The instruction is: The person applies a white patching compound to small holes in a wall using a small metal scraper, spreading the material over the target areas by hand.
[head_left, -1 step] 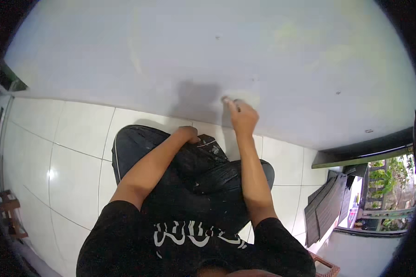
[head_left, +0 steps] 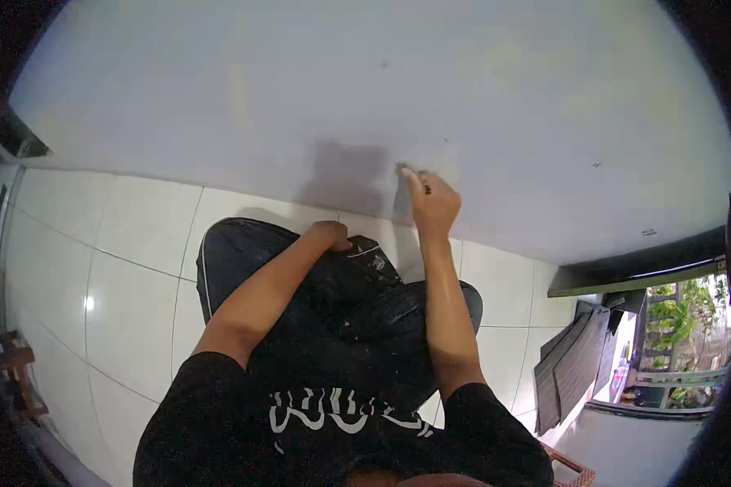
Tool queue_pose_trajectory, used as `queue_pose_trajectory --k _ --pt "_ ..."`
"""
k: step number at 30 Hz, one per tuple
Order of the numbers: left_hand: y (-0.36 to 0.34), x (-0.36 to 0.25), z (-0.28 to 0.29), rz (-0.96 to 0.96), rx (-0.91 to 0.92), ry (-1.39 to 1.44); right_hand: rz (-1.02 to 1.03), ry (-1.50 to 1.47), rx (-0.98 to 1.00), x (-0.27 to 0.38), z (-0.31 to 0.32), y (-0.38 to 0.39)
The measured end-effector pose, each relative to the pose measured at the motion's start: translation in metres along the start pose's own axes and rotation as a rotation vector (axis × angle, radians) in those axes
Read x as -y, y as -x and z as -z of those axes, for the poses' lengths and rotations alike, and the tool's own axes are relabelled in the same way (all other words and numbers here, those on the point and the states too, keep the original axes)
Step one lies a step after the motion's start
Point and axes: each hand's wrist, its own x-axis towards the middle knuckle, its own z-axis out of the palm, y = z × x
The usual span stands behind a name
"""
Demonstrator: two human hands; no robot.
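My right hand (head_left: 436, 201) reaches up to the pale wall (head_left: 512, 105), its fingers curled and pinched together. A small dark spot shows at the fingertips; what they hold, if anything, is too small to name. A dark band sits on one finger. My left hand (head_left: 330, 235) rests low over my crossed legs, beside the fold of my black trousers (head_left: 369, 258). It bends downward, and its fingers are mostly hidden. A dark shadow (head_left: 349, 174) falls on the wall left of my right hand.
White floor tiles (head_left: 130, 284) run along the wall's foot. A dark ledge (head_left: 642, 272) juts out on the right, near a grey slatted piece (head_left: 573, 369) and a window opening with plants (head_left: 678, 325). Brown frames stand at the far left (head_left: 20, 373) and lower right (head_left: 573, 469).
My right hand has shifted slightly to the right and tilted a little against the wall. My left hand stays where it was.
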Motion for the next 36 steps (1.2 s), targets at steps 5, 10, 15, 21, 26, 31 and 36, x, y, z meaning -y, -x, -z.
queue_pose_trajectory --k 5,10,15,21,26,31,36 --pt "-0.004 -0.006 -0.002 -0.058 -0.001 -0.007 0.096 0.055 -0.049 -0.027 -0.017 0.009" --pt "-0.003 0.014 -0.005 -0.01 -0.01 0.004 0.103 -0.237 -0.184 0.007 -0.006 -0.007" --pt "-0.001 -0.006 -0.001 -0.054 0.028 -0.025 0.114 0.064 -0.018 -0.017 -0.014 0.008" --pt "0.005 -0.004 -0.004 -0.062 -0.052 -0.03 -0.092 -0.279 -0.078 -0.004 -0.002 -0.005" --pt "0.0 0.0 0.001 -0.063 0.034 -0.042 -0.102 -0.226 0.001 0.001 -0.007 0.004" --pt "0.004 -0.008 0.001 -0.059 0.008 -0.022 -0.249 -0.346 0.037 -0.003 -0.001 -0.005" --pt "0.005 -0.009 0.002 -0.019 0.06 0.003 -0.128 -0.275 0.055 0.0 -0.004 0.004"
